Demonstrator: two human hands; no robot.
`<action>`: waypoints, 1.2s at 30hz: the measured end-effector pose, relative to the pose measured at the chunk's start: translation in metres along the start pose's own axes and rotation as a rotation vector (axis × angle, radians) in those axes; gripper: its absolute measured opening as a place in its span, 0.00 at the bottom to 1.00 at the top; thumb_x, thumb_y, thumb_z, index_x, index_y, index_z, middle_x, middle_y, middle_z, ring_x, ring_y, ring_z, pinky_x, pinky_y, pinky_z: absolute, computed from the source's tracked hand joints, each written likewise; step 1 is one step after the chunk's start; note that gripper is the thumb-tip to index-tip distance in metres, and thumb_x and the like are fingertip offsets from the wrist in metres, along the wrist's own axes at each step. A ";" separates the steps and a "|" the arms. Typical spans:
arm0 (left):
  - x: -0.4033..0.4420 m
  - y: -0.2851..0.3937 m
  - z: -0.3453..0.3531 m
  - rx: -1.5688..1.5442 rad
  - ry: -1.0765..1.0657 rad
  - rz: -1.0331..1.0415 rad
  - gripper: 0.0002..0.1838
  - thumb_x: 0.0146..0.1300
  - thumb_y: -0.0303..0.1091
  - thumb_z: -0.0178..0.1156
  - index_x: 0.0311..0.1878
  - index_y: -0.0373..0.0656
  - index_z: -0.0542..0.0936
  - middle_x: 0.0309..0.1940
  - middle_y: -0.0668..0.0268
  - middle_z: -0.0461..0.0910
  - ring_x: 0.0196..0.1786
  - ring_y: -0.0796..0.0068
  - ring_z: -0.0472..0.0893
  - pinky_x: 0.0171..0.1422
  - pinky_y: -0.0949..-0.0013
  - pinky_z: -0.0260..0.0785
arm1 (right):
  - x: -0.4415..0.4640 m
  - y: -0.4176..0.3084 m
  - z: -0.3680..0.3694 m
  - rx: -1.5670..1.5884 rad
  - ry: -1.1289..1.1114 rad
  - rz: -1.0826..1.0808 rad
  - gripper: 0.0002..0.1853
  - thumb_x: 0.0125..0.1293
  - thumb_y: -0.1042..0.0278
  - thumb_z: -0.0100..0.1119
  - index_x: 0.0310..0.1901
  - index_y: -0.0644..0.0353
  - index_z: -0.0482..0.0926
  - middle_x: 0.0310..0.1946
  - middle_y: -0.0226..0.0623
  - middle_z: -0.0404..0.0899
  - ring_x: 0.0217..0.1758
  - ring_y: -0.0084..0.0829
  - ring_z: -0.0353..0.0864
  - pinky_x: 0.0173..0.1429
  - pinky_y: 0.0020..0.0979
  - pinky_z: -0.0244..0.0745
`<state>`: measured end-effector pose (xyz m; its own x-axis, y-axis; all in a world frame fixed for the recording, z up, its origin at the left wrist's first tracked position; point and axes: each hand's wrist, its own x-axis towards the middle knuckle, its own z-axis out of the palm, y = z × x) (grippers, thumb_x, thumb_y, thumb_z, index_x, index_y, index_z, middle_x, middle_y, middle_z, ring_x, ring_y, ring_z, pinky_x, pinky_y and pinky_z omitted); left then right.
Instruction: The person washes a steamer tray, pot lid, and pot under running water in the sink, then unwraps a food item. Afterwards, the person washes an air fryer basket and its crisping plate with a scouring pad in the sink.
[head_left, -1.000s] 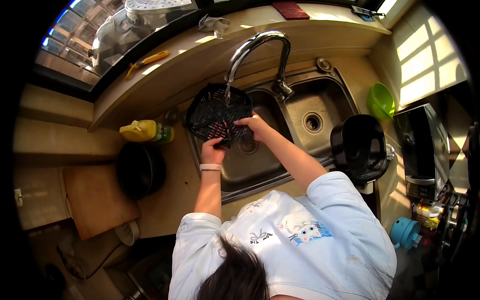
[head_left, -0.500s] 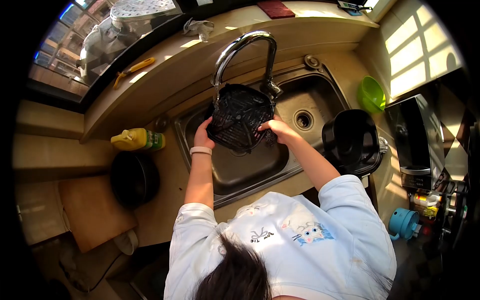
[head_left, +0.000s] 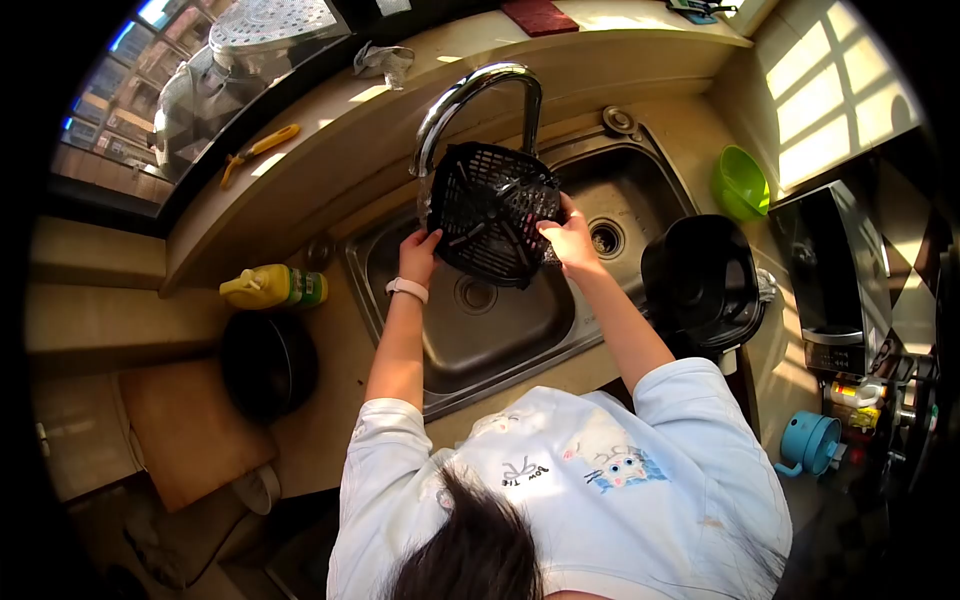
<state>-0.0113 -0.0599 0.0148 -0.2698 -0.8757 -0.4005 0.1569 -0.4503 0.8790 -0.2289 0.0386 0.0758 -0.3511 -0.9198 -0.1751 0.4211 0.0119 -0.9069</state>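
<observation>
A black slotted air fryer tray is held up over the sink, tilted under the chrome faucet. My left hand grips its left edge, and my right hand grips the right edge with the thumb on top. Water runs down from the spout along the tray's left side. Wet, shiny patches show on the tray's right part. The fingers under the tray are hidden.
A black air fryer basket stands right of the sink, near a green bowl. To the left are a yellow bottle, a black pot and a wooden board. A yellow-handled tool lies on the ledge.
The tray has risen slightly and turned so its slots show more plainly. Both hands have moved up a little with it, keeping their hold.
</observation>
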 end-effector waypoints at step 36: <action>-0.055 0.021 -0.039 -0.739 0.256 0.224 0.17 0.61 0.35 0.52 0.50 0.33 0.69 0.49 0.59 0.72 0.49 0.65 0.73 0.55 0.61 0.67 | 0.014 0.080 0.086 -0.141 -0.174 0.469 0.37 0.49 0.63 0.67 0.57 0.70 0.59 0.42 0.46 0.73 0.37 0.34 0.76 0.37 0.30 0.73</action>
<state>0.0434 -0.0282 0.0453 0.0533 -0.9310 -0.3611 0.7924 -0.1806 0.5826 -0.1277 -0.0071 0.0335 -0.0020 -0.8545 -0.5195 0.3789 0.4801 -0.7912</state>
